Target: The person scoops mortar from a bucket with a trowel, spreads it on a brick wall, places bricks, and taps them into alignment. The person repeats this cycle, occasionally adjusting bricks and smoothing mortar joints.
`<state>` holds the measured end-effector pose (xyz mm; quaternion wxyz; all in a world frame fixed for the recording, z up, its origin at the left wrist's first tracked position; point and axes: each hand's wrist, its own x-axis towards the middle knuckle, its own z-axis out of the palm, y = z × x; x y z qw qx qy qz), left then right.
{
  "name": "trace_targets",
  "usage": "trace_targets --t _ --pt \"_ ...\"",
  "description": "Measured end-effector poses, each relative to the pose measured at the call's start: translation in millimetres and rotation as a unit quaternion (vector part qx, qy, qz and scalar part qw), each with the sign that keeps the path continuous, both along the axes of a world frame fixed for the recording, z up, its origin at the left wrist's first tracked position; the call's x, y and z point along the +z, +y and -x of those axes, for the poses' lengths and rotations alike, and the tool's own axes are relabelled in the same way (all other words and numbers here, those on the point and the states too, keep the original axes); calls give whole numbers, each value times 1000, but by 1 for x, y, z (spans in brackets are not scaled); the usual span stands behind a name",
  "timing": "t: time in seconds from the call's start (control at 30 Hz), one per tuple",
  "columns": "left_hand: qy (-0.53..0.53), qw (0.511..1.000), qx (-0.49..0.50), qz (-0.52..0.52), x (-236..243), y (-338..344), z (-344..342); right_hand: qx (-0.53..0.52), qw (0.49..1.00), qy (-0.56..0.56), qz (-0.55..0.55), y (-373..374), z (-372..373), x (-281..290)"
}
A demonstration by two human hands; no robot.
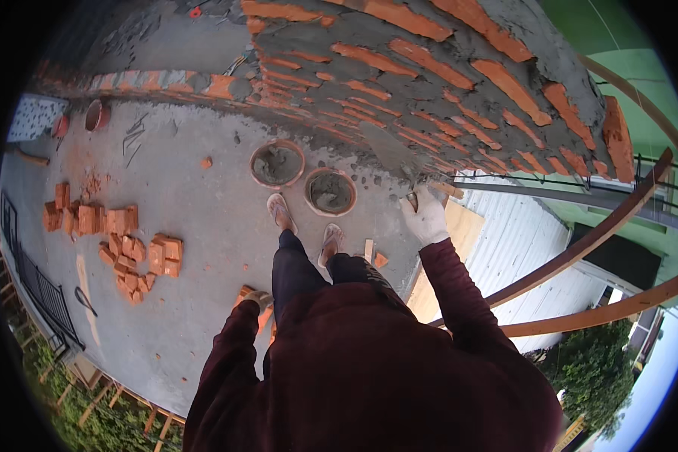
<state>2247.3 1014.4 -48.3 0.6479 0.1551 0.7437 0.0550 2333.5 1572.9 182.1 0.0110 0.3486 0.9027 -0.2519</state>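
Maroon sweatshirt [369,369] nearest; right hand [427,218] grips trowel [389,146] at brick wall [437,98], left hand [260,299] grips brick [264,321]; best kept shallow-angled, trowel pressed evenly

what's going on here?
A person is at a brick wall with both hands busy. The gloved right hand grips a trowel, its blade up by the wall. The left hand holds a brick low at the side. Two buckets of mortar stand just ahead; loose bricks are piled off to the left.
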Motion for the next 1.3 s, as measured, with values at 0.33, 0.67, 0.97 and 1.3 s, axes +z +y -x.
trace_targets --t 0.33,0.67,0.97,1.3 --pt "-42 888 438 134 4 -14 -255 119 980 -148 59 -13 54 -158" --pt "-16 585 766 267 -156 -83 -350 24 921 -330 206 -93 56 -217" --pt "125 667 593 433 -280 -87 -349 90 899 -406 139 -177 47 -278" --pt "98 367 925 8 -241 -131 -375 145 857 -413 271 -277 82 -244"
